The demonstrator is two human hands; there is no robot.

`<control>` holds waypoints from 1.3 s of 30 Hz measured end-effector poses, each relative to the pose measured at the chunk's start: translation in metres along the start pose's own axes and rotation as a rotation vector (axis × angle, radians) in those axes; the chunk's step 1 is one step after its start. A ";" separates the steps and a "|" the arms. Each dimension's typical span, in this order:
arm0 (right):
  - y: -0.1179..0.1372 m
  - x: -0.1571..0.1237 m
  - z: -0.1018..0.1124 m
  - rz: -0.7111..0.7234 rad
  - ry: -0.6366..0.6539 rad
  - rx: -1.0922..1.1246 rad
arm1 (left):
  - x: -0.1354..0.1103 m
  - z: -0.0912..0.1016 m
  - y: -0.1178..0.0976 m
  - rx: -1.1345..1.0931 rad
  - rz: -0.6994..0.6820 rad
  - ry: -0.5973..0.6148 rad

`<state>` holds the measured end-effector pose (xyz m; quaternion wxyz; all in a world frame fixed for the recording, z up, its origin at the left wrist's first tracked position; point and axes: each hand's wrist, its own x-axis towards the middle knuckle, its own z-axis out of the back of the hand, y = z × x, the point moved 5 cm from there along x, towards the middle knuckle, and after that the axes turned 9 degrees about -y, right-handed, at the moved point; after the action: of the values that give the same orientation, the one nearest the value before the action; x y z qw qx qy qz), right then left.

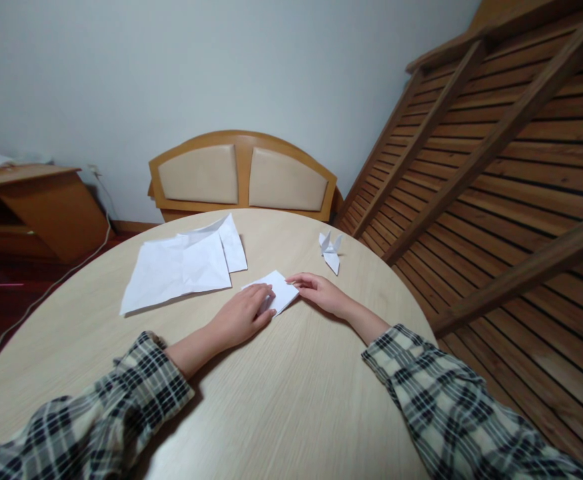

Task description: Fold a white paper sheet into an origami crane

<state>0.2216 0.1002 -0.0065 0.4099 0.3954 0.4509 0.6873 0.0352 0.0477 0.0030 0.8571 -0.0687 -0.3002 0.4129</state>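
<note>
A small folded sheet of white paper [282, 291] lies on the round table between both hands. My left hand [244, 313] rests over its left side, palm down, with the fingers lying on the paper and the thumb apart along its near edge. At the right corner, my right hand [319, 292] pinches the paper between thumb and fingers; the exact grip is partly hidden. Beyond my right hand stands a white folded paper crane [330, 252] with pointed wings. Larger creased white sheets [181, 267] lie overlapping to the left, apart from my left hand.
The pale round wooden table [281, 400] fills the foreground. Behind it stands a headboard [244, 170] with two cream panels against the wall. A slatted wooden frame [496, 167] leans close along the right. A desk [41, 207] and a white cable [79, 267] are at left.
</note>
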 end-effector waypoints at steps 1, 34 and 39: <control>0.000 0.000 0.000 -0.007 0.016 0.011 | 0.000 0.000 0.000 -0.001 0.003 -0.001; 0.004 -0.001 0.008 0.118 -0.018 -0.296 | 0.002 0.004 -0.007 0.013 -0.094 0.019; 0.009 -0.001 0.008 0.211 -0.065 -0.416 | 0.001 0.003 -0.006 -0.055 -0.071 0.025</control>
<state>0.2278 0.0996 0.0038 0.4228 0.3694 0.2421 0.7913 0.0373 0.0440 0.0082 0.8726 -0.0868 -0.3029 0.3731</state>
